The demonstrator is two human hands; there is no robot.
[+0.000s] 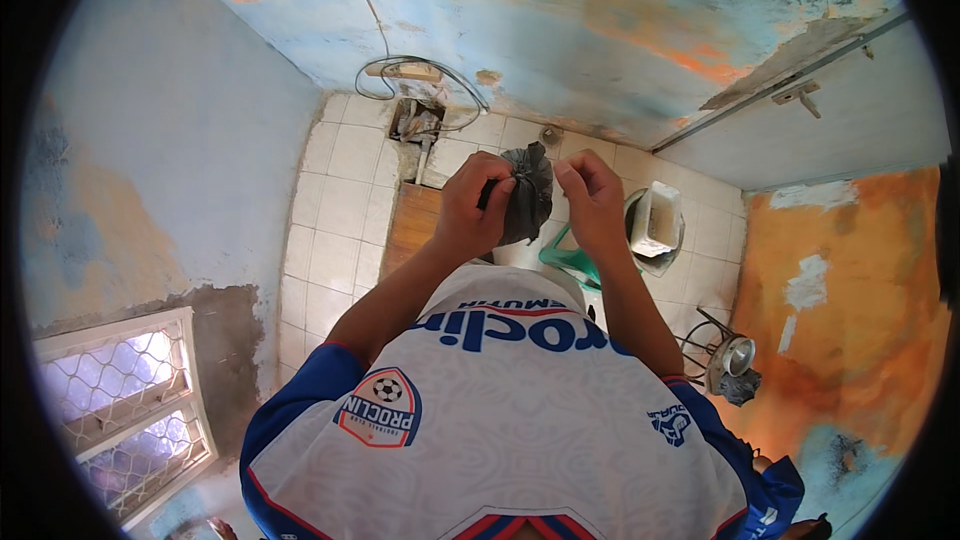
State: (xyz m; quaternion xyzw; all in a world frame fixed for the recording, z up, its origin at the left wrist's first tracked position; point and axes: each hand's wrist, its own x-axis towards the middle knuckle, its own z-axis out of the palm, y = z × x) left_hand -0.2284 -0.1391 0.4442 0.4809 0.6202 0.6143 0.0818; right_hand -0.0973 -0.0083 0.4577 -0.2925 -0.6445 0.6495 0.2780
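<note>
A crumpled dark grey plastic bag (530,195) hangs in front of my chest, its gathered top pointing up. My left hand (472,202) is closed on the bag's left side, with thumb and forefinger pinched at its gathered part. Just right of the bag is my right hand (592,190), its thumb and forefinger pressed together and the other fingers curled. A small gap shows between those fingertips and the bag. Whatever they pinch, if anything, is too small to make out. What the bag contains is hidden.
A brown wooden board (408,225) lies on the white tiled floor (335,210). Beyond it, pipes sit in an opening (416,123) under a looped cable (480,100). A green plastic stool (568,258) and white rectangular container (656,218) stand right; farther right is a metal bowl (739,355).
</note>
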